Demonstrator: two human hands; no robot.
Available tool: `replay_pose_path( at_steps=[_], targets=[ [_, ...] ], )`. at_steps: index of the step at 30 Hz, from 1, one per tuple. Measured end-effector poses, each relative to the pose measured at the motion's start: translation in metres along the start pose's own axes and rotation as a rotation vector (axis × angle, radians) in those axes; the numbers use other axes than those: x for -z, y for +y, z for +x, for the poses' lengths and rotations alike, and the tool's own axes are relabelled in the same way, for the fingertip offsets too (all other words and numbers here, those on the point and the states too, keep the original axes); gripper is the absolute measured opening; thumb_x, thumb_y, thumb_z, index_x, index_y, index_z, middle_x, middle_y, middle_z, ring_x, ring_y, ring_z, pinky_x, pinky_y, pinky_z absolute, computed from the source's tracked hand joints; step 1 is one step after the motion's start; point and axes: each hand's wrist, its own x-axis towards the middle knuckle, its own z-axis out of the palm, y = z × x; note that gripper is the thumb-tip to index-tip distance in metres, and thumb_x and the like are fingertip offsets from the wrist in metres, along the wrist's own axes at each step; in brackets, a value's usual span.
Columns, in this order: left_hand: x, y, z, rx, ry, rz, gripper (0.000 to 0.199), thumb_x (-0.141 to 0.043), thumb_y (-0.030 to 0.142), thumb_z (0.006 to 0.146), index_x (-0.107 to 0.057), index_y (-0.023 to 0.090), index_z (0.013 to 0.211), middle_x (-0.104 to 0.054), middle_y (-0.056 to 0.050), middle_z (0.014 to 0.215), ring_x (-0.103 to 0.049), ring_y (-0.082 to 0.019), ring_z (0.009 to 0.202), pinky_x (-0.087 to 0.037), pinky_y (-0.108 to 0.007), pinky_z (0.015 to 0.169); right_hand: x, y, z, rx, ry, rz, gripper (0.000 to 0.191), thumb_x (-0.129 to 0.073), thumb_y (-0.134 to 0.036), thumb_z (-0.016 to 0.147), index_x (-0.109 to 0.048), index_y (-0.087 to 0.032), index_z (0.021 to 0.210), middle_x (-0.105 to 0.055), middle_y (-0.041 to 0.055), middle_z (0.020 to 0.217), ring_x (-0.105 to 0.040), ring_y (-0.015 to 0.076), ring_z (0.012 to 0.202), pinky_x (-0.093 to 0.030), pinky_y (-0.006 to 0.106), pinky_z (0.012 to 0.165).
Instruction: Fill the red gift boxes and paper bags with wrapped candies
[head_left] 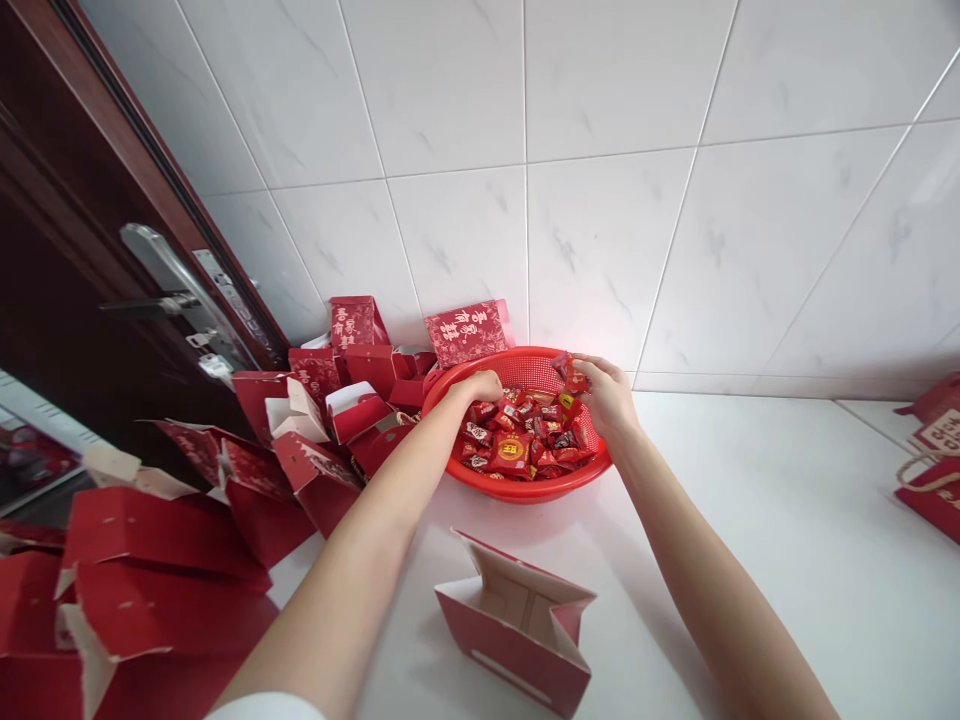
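A red plastic basket (525, 492) stands against the tiled wall, filled with wrapped candies (511, 452) in mostly red wrappers. My left hand (484, 386) reaches over its left rim, fingers curled down among the candies; what they grip, if anything, is hidden. At the right rim my right hand (609, 396) pinches a few red-wrapped candies (576, 378) between thumb and fingers, above the pile. Below the basket, an open red gift box (517, 620) stands on the white surface, its top flaps apart and no contents visible in the part that shows.
Many open red boxes (165, 560) crowd the left side, near a dark door with a metal handle (176, 275). A patterned red box (466, 333) leans on the wall behind the basket. A red bag with a rope handle (934, 490) stands at the far right.
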Motion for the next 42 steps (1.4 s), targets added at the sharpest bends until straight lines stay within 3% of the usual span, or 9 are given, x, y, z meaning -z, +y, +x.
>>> replay_pose_path(
  at_steps=[5, 11, 18, 26, 29, 33, 39, 42],
  targets=[
    [0.007, 0.006, -0.007, 0.028, -0.015, -0.173, 0.013, -0.069, 0.007, 0.057, -0.068, 0.019, 0.051, -0.058, 0.001, 0.05, -0.051, -0.015, 0.053, -0.042, -0.029, 0.058, -0.003, 0.001, 0.0, 0.003, 0.034, 0.0, 0.026, -0.077, -0.036, 0.063, -0.068, -0.021, 0.082, -0.071, 0.0033, 0.077, -0.064, 0.0186, 0.069, -0.055, 0.033, 0.061],
    [0.009, 0.017, -0.013, -0.045, 0.008, -0.354, 0.013, -0.071, 0.013, 0.058, -0.076, 0.019, 0.069, -0.073, -0.002, 0.07, -0.061, -0.016, 0.067, -0.049, -0.028, 0.068, -0.006, -0.004, -0.004, -0.037, 0.07, 0.042, 0.019, -0.073, -0.028, 0.064, -0.069, -0.02, 0.08, -0.069, 0.0023, 0.072, -0.063, 0.0167, 0.068, -0.052, 0.029, 0.057],
    [0.004, 0.017, -0.013, -0.042, 0.05, -0.34, 0.01, -0.067, 0.011, 0.063, -0.071, 0.019, 0.058, -0.072, -0.001, 0.07, -0.062, -0.016, 0.073, -0.049, -0.026, 0.072, -0.006, -0.002, -0.003, -0.03, 0.051, 0.023, 0.021, -0.078, -0.028, 0.067, -0.068, -0.02, 0.084, -0.072, 0.0032, 0.078, -0.064, 0.0167, 0.068, -0.056, 0.03, 0.061],
    [0.0, 0.027, -0.021, 0.055, -0.17, -0.348, 0.009, -0.066, 0.015, 0.069, -0.072, 0.017, 0.062, -0.074, -0.004, 0.074, -0.069, -0.017, 0.067, -0.057, -0.029, 0.071, -0.004, 0.003, 0.0, -0.028, 0.046, 0.027, 0.015, -0.076, -0.028, 0.073, -0.068, -0.02, 0.083, -0.072, 0.0023, 0.081, -0.07, 0.0191, 0.076, -0.058, 0.03, 0.064],
    [0.0, 0.027, -0.022, 0.038, -0.222, -0.344, 0.005, -0.069, 0.013, 0.065, -0.073, 0.016, 0.066, -0.074, -0.004, 0.071, -0.071, -0.019, 0.069, -0.057, -0.03, 0.073, -0.004, 0.004, 0.002, -0.036, 0.037, 0.037, 0.012, -0.075, -0.028, 0.074, -0.067, -0.021, 0.08, -0.071, 0.0014, 0.077, -0.07, 0.02, 0.076, -0.058, 0.031, 0.066],
    [0.002, 0.02, -0.019, -0.029, -0.21, -0.266, 0.016, -0.079, 0.008, 0.054, -0.076, 0.018, 0.067, -0.07, 0.001, 0.061, -0.062, -0.016, 0.063, -0.051, -0.029, 0.07, -0.005, 0.003, 0.002, -0.042, 0.04, 0.055, 0.01, -0.073, -0.028, 0.073, -0.067, -0.021, 0.077, -0.071, 0.0011, 0.075, -0.069, 0.0198, 0.074, -0.058, 0.032, 0.066],
    [0.005, 0.016, -0.014, -0.121, -0.16, -0.247, 0.016, -0.085, 0.017, 0.051, -0.078, 0.021, 0.064, -0.072, 0.003, 0.066, -0.061, -0.017, 0.072, -0.046, -0.03, 0.077, -0.005, 0.004, 0.001, -0.024, 0.05, 0.043, 0.018, -0.077, -0.032, 0.069, -0.066, -0.021, 0.079, -0.071, 0.0019, 0.077, -0.067, 0.0194, 0.075, -0.057, 0.032, 0.065],
    [0.006, 0.019, -0.015, -0.156, -0.144, -0.281, 0.019, -0.088, 0.023, 0.05, -0.078, 0.021, 0.066, -0.073, 0.002, 0.069, -0.061, -0.018, 0.077, -0.046, -0.032, 0.081, -0.005, 0.003, 0.0, -0.028, 0.033, 0.021, 0.022, -0.078, -0.034, 0.067, -0.066, -0.021, 0.081, -0.069, 0.0014, 0.072, -0.064, 0.0176, 0.066, -0.054, 0.031, 0.061]
  ],
)
